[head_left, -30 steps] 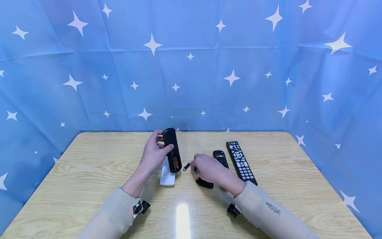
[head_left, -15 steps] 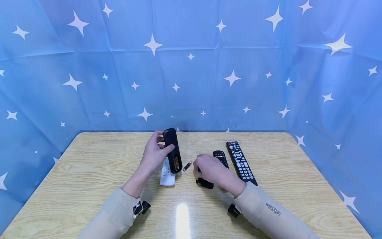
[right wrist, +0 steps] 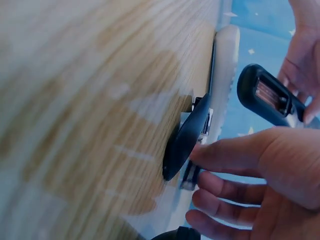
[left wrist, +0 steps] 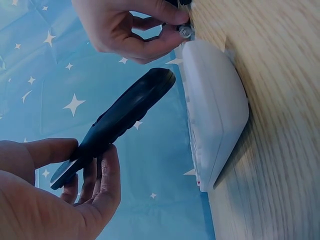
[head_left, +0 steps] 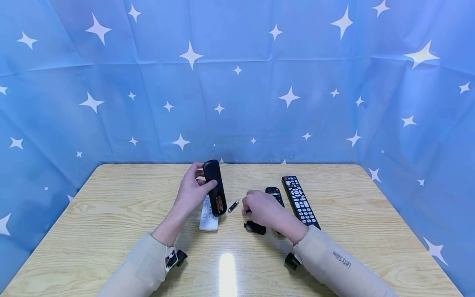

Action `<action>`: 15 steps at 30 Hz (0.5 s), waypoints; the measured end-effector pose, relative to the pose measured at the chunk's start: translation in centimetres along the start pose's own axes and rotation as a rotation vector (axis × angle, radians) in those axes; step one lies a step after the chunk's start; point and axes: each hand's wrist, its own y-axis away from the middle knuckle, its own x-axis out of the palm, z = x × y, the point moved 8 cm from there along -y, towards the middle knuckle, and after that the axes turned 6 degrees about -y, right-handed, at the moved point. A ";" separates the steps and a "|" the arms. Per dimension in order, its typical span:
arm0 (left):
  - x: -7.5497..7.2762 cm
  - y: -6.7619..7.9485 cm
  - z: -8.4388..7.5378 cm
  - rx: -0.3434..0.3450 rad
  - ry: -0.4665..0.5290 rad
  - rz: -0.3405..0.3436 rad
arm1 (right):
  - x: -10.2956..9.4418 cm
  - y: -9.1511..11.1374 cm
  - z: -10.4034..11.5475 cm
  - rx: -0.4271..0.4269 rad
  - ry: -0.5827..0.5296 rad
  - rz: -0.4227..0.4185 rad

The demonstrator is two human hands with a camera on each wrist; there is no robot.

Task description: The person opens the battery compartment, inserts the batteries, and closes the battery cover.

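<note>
My left hand (head_left: 191, 192) grips a black remote control (head_left: 214, 181) between thumb and fingers, back side up, above a white remote (head_left: 209, 218). At its near end the battery compartment (right wrist: 270, 94) is uncovered, with something copper-coloured inside. My right hand (head_left: 263, 209) is low over the table, its thumb and fingertips pinching a battery (left wrist: 185, 32) that is mostly hidden by the fingers. Another battery (head_left: 233, 206) lies on the table between the two hands. Close in front of the right hand rests the black battery cover (head_left: 255, 227).
A smaller black remote (head_left: 273, 192) lies partly hidden behind the right hand. Further right is a long black remote (head_left: 299, 200) with pale buttons. The wooden table (head_left: 111, 214) ends at a blue starred curtain (head_left: 237, 103).
My right hand has shifted slightly to the right, away from the battery lying on the table. The left hand and its remote have stayed almost still.
</note>
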 end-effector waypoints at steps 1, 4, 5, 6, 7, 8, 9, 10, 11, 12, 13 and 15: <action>0.0 0.0 0.0 -0.001 -0.002 0.001 | 0.0 0.0 -0.1 0.003 -0.014 0.002; 0.0 -0.1 0.0 -0.004 -0.003 0.000 | -0.1 0.0 -0.3 0.003 -0.047 0.000; 0.0 0.0 0.0 -0.003 -0.003 0.001 | -0.1 0.0 -0.3 -0.001 -0.054 -0.001; 0.0 0.0 0.0 -0.002 -0.003 0.001 | -0.2 0.0 -0.3 -0.008 -0.061 -0.006; 0.0 0.0 0.0 -0.001 -0.002 0.002 | -0.3 0.0 -0.3 -0.014 -0.070 -0.012; 0.1 0.0 0.1 -0.002 -0.002 0.001 | -0.3 0.0 -0.3 -0.022 -0.075 -0.019; 0.1 0.0 0.1 -0.002 -0.002 0.001 | -0.4 0.0 -0.3 -0.034 -0.081 -0.027; 0.1 0.0 0.1 -0.002 -0.003 0.002 | -0.5 0.0 -0.2 -0.044 -0.087 -0.032; 0.1 0.0 0.1 -0.002 -0.002 0.004 | -0.5 0.0 -0.2 -0.055 -0.091 -0.039; 0.1 0.0 0.1 -0.004 -0.002 0.005 | -0.6 0.0 -0.2 -0.065 -0.096 -0.047; 0.1 0.0 0.1 -0.005 -0.002 0.005 | -0.6 0.0 -0.1 -0.073 -0.103 -0.052; 0.2 0.0 0.1 -0.006 -0.002 0.006 | -0.7 0.0 -0.1 -0.090 -0.120 -0.063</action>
